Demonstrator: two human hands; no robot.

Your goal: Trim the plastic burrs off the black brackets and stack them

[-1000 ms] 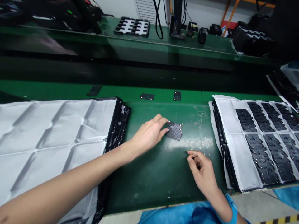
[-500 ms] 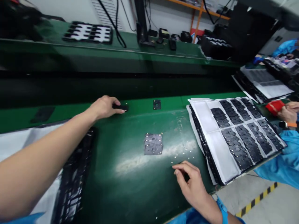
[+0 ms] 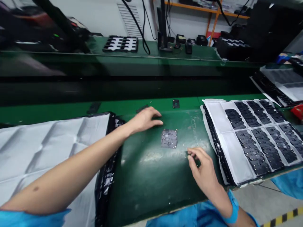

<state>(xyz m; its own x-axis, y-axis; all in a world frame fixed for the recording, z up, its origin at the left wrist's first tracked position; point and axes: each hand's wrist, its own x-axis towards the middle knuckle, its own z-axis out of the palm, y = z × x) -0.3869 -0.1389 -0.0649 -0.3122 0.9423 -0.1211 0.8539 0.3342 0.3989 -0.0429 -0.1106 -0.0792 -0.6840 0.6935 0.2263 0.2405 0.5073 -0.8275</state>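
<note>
My left hand reaches over the green bench with thumb and fingers apart, holding nothing visible. Just behind it lies a dark flat piece, partly hidden by the hand. To its right is a small group of thin dark plates with shiny contacts, overlapping in rows. My right hand hovers low at the right of these plates. Its fingers are curled, with a small gap between thumb and index tips and nothing visible between them. A single small black plate lies farther back.
At the right, a stack of white-lined trays holds rows of dark plates. Another white-lined tray stack lies under my left forearm. A raised shelf at the back carries a black-and-white tray and a monitor stand.
My left hand has let go of the black block it held and moved right, toward the plate group. The right hand's thumb and index have parted slightly. The whole view has shifted.
</note>
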